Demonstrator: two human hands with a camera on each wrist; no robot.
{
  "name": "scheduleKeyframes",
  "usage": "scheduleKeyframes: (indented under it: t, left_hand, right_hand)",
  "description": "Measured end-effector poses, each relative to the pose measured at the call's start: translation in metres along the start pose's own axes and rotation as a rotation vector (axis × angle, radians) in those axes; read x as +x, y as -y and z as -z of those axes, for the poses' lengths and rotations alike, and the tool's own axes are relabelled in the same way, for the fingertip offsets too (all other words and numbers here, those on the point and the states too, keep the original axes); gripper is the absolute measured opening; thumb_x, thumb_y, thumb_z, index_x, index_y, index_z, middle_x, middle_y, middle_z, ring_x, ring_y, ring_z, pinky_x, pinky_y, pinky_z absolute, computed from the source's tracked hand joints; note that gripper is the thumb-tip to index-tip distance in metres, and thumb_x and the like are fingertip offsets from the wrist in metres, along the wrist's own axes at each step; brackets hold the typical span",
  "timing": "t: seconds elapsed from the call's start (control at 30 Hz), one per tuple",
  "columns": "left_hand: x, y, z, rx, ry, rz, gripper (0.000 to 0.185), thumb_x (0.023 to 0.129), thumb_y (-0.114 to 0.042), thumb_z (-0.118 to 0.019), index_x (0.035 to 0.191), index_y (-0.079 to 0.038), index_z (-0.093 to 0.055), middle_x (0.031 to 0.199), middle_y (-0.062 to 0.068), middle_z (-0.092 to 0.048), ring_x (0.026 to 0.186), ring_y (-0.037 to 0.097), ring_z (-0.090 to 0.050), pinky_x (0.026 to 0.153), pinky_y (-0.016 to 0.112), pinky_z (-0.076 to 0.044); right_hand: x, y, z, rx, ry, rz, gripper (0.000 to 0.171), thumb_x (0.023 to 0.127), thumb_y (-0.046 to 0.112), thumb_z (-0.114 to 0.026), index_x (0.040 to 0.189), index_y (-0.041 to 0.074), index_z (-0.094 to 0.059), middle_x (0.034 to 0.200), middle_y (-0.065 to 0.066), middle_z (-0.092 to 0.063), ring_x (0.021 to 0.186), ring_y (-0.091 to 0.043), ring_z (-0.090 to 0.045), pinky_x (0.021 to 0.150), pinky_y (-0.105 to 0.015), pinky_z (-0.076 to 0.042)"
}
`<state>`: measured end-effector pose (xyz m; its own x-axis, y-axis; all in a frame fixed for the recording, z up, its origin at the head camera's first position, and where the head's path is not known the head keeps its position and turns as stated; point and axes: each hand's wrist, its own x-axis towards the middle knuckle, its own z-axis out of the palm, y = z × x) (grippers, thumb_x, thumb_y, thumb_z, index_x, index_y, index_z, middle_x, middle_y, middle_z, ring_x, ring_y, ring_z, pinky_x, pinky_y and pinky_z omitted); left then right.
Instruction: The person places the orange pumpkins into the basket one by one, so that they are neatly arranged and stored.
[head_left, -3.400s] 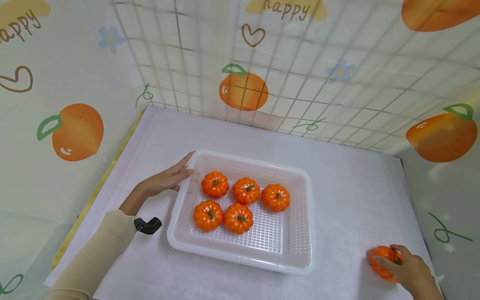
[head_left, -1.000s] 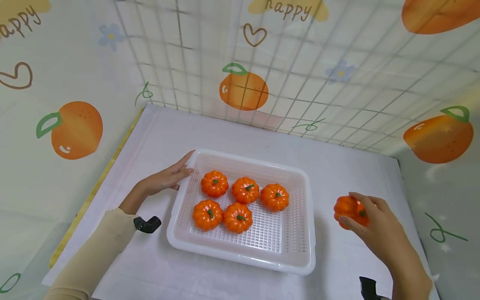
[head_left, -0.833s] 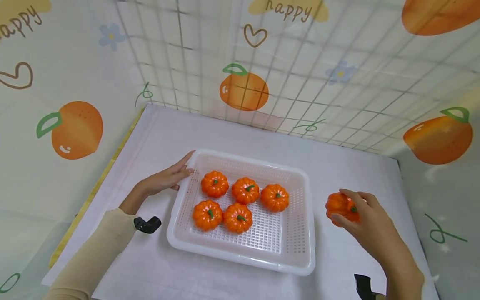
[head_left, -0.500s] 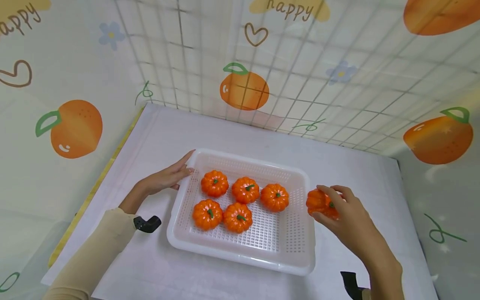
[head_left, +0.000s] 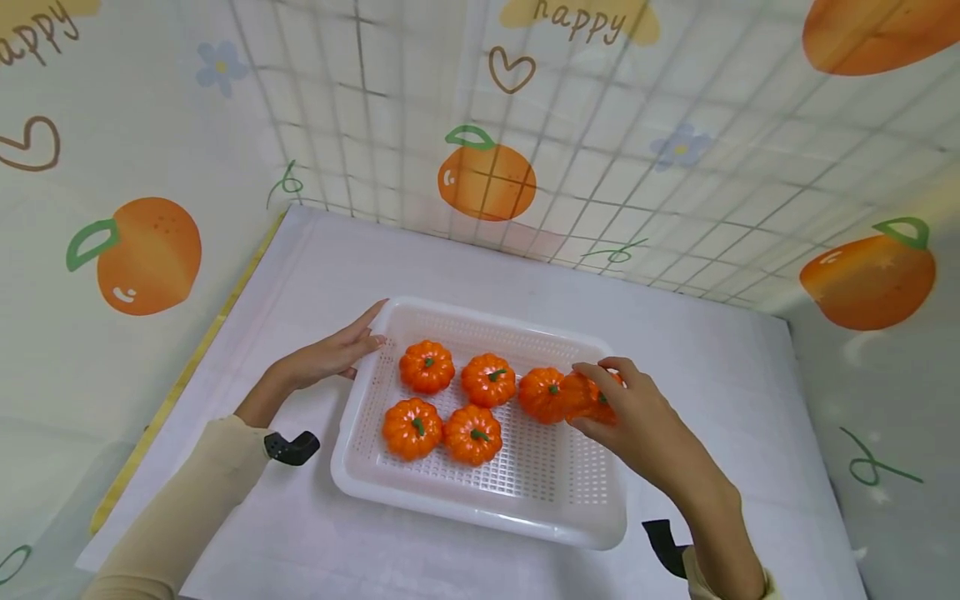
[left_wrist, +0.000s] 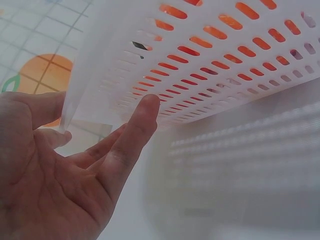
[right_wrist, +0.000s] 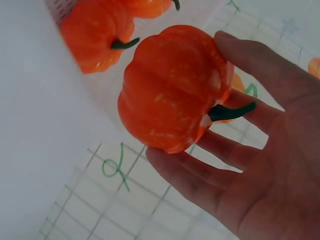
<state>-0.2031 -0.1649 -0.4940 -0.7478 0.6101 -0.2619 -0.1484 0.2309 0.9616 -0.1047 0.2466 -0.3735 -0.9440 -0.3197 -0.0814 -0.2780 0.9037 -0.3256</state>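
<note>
A white perforated basket (head_left: 465, 504) sits mid-table with five small orange pumpkins in it, three in the back row (head_left: 427, 367) and two in front (head_left: 472, 434). My right hand (head_left: 600, 400) grips a sixth pumpkin (head_left: 579, 393) over the basket's right part, close beside the back row's right pumpkin (head_left: 540, 393). In the right wrist view the fingers (right_wrist: 240, 165) curl under the held pumpkin (right_wrist: 172, 87), whose green stem points at the palm. My left hand (head_left: 352, 346) rests with straight fingers (left_wrist: 130, 140) on the basket's far left corner wall (left_wrist: 225, 75).
The table wears a white cloth (head_left: 712, 375) with a yellow edge (head_left: 187, 375) on the left. Cloth walls printed with oranges and a wire grid (head_left: 525, 125) close the back and sides. Black camera mounts sit at both wrists (head_left: 291, 447) (head_left: 667, 542).
My right hand picked a pumpkin up from the table's near right and carried it left, from beyond the basket's right rim to over the basket. The left hand stayed put.
</note>
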Motion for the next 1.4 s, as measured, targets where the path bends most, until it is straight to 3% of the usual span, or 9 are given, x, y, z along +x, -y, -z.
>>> scheduleKeyframes:
  t: [0.27,0.5,0.67,0.9,1.17,1.4]
  left_hand:
    - [-0.001,0.001,0.001,-0.024,0.011,-0.005,0.067,0.108,-0.034,-0.04,0.159,-0.04,0.004,0.149,0.019,-0.04,0.112,0.036,-0.06,0.083,0.045,-0.056]
    - [-0.001,-0.001,0.001,-0.013,0.012,-0.014,0.067,0.109,-0.033,-0.039,0.159,-0.038,0.005,0.15,0.018,-0.039,0.111,0.035,-0.06,0.083,0.045,-0.056]
    - [-0.001,-0.001,0.002,-0.015,0.012,-0.009,0.068,0.109,-0.034,-0.04,0.159,-0.039,0.005,0.149,0.019,-0.041,0.111,0.035,-0.06,0.084,0.046,-0.055]
    - [0.0,-0.001,0.002,-0.012,0.004,-0.001,0.068,0.108,-0.034,-0.041,0.159,-0.039,0.005,0.151,0.017,-0.039,0.111,0.034,-0.06,0.084,0.046,-0.055]
    - [-0.001,-0.002,0.001,-0.003,0.003,0.0,0.068,0.109,-0.033,-0.04,0.159,-0.038,0.005,0.151,0.018,-0.04,0.11,0.033,-0.061,0.084,0.046,-0.056]
    - [-0.002,-0.002,0.002,0.01,0.005,-0.009,0.068,0.109,-0.033,-0.039,0.16,-0.035,0.006,0.152,0.02,-0.037,0.11,0.033,-0.061,0.084,0.045,-0.056]
  right_hand:
    - [0.012,0.011,-0.011,-0.004,0.042,0.068,0.058,0.083,0.021,-0.083,0.134,0.012,-0.058,0.13,-0.015,-0.05,0.11,-0.037,-0.052,0.081,-0.051,-0.056]
    - [0.018,0.018,-0.023,0.006,0.131,0.078,0.054,0.081,0.019,-0.083,0.13,0.016,-0.06,0.124,-0.01,-0.051,0.108,-0.033,-0.053,0.077,-0.043,-0.058]
    - [0.02,0.021,-0.031,-0.015,0.202,0.112,0.048,0.079,0.018,-0.085,0.12,0.02,-0.061,0.115,-0.01,-0.049,0.096,-0.027,-0.052,0.071,-0.033,-0.054]
    - [0.024,0.022,-0.038,-0.08,0.275,0.165,0.046,0.078,0.019,-0.086,0.115,0.021,-0.059,0.105,-0.005,-0.044,0.088,-0.023,-0.05,0.065,-0.029,-0.049]
    - [0.028,0.025,-0.046,-0.111,0.353,0.192,0.053,0.073,0.013,-0.087,0.119,0.018,-0.061,0.107,-0.007,-0.047,0.079,-0.022,-0.053,0.067,-0.032,-0.051]
    - [0.029,0.027,-0.055,-0.211,0.363,0.248,0.051,0.072,0.014,-0.089,0.116,0.015,-0.063,0.112,-0.011,-0.055,0.096,-0.032,-0.054,0.078,-0.043,-0.054]
